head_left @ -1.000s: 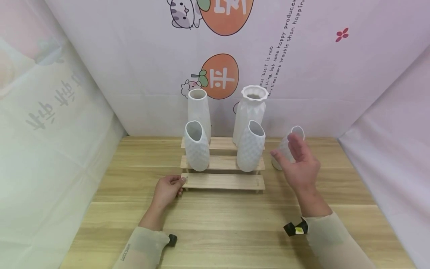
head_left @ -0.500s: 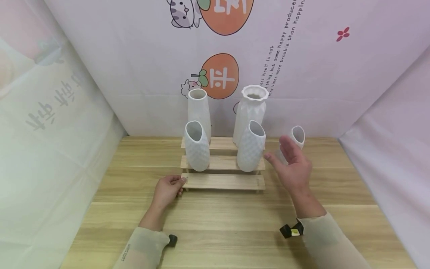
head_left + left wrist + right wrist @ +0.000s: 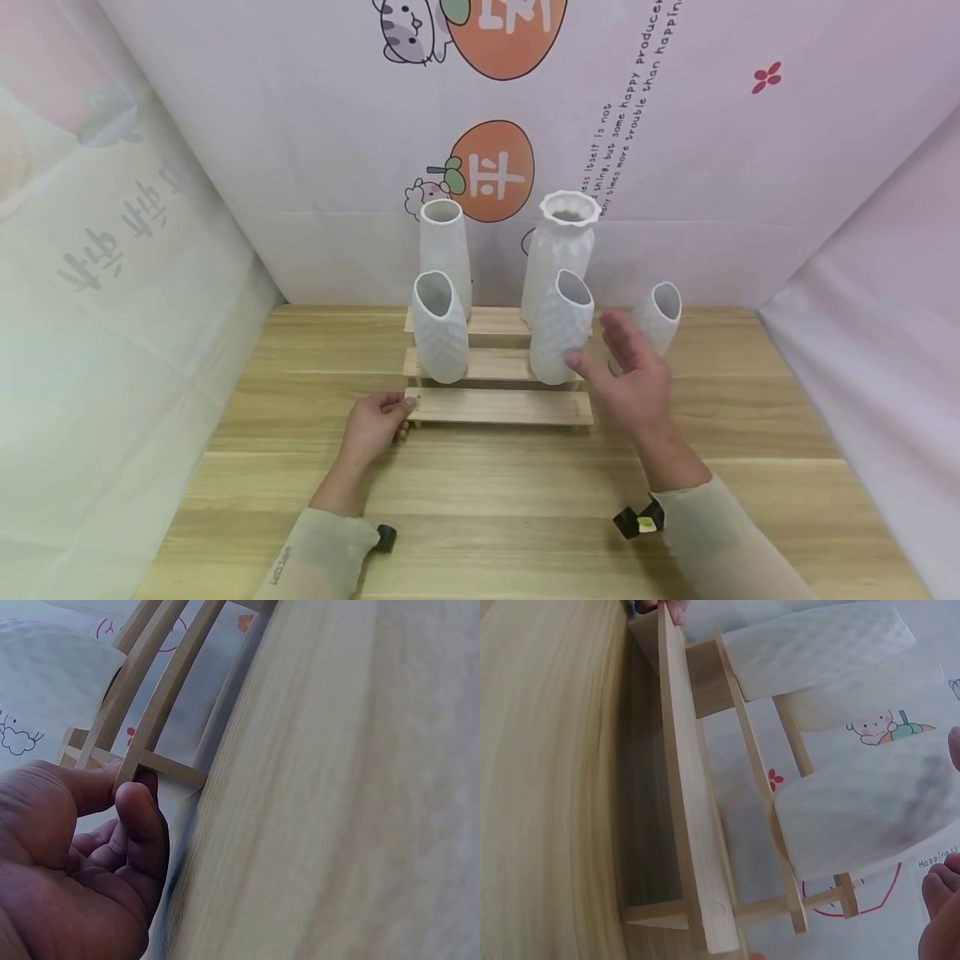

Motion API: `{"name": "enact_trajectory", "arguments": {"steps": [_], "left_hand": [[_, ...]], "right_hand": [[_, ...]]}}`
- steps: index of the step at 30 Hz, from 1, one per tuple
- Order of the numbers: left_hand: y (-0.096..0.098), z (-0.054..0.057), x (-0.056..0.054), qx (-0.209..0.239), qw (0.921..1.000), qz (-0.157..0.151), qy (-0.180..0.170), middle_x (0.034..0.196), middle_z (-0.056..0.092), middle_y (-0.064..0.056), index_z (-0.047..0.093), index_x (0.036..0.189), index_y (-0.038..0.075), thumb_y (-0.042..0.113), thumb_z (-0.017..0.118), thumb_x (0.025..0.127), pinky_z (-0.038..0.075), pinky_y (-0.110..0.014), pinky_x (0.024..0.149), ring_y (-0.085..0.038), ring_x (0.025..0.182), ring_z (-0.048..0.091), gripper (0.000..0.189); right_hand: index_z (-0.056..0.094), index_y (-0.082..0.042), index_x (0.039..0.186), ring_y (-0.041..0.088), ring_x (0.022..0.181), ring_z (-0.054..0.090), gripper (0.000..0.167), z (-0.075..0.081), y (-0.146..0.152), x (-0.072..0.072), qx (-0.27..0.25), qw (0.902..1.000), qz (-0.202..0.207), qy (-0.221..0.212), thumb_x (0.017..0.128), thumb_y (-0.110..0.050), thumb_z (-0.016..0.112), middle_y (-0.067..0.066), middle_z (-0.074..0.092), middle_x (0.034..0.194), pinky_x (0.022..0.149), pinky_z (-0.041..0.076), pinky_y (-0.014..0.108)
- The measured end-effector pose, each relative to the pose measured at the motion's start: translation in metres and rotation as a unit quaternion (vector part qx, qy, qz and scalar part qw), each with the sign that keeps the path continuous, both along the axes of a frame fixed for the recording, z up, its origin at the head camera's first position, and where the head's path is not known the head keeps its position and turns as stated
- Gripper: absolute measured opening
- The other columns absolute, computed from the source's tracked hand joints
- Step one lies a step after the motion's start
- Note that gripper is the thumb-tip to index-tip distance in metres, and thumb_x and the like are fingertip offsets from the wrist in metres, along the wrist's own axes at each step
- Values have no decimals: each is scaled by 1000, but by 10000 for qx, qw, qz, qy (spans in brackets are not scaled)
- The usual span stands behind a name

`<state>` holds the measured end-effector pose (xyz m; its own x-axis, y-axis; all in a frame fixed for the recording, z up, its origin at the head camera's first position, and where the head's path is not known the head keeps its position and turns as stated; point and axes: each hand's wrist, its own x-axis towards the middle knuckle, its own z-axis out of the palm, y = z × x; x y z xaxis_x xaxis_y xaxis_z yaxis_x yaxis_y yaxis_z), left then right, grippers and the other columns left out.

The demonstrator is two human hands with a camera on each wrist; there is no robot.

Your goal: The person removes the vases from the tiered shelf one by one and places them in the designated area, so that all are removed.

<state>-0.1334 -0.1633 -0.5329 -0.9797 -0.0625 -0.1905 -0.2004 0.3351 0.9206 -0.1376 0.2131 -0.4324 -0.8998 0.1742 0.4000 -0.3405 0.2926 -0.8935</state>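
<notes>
A three-step wooden rack (image 3: 498,406) stands on the table. My left hand (image 3: 375,423) pinches the left end of its lowest step between thumb and fingers, as the left wrist view also shows (image 3: 90,847). On the middle step stand two white slant-mouthed vases, one left (image 3: 441,346) and one right (image 3: 555,333). My right hand (image 3: 633,383) is beside the right one, fingers extended and thumb apart, the thumb overlapping its lower side in the head view. In the right wrist view, that vase (image 3: 862,810) lies close to my fingertips (image 3: 945,881).
On the top step stand a plain tall white vase (image 3: 444,237) at left and a frilled-rim white vase (image 3: 558,250) at right. Another slant-mouthed vase (image 3: 662,321) stands on the wooden table (image 3: 495,517) to the rack's right, partly behind my right hand. A printed cloth (image 3: 675,167) hangs behind.
My right hand has moved left, from in front of the vase on the table to the side of the right middle-step vase. My left hand and the vases have stayed put.
</notes>
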Motion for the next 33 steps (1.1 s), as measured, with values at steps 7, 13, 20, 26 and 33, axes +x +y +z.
{"name": "enact_trajectory", "arguments": {"steps": [7,13,20,26,33], "left_hand": [[0,-2,-1,12,10000,5,27,85,75,-9,69,122,-6,28,73,100,58,-28,59,-20,67,69,41],[-2,-3,0,98,10000,6,13,87,76,-9,69,123,-7,27,73,100,58,-27,59,-20,67,69,41],[-2,-3,-1,38,10000,31,-6,85,75,-9,68,123,-7,28,73,100,58,-28,59,-19,67,68,43],[-1,-5,-2,35,10000,22,11,85,75,-9,68,124,-7,28,73,99,58,-27,59,-19,67,68,43],[-1,-4,-1,-13,10000,27,40,85,75,-9,68,124,-7,29,73,99,58,-28,58,-19,67,69,44]], "right_hand": [[62,-6,141,24,133,59,74,-8,-6,-1,-72,9997,188,123,75,-6,95,10,64,141,110,46,31],[64,-7,138,25,131,60,72,-13,-10,-6,24,9979,358,547,73,1,94,10,67,137,110,47,33],[63,-9,140,24,132,60,75,-13,-14,-7,66,9980,368,511,73,0,94,8,66,139,110,47,33],[60,4,139,37,130,60,73,3,-25,4,239,9976,373,528,73,6,92,21,64,138,109,49,32],[61,8,136,41,126,62,73,9,-30,7,362,9961,361,722,70,10,92,26,65,134,106,50,29]]}}
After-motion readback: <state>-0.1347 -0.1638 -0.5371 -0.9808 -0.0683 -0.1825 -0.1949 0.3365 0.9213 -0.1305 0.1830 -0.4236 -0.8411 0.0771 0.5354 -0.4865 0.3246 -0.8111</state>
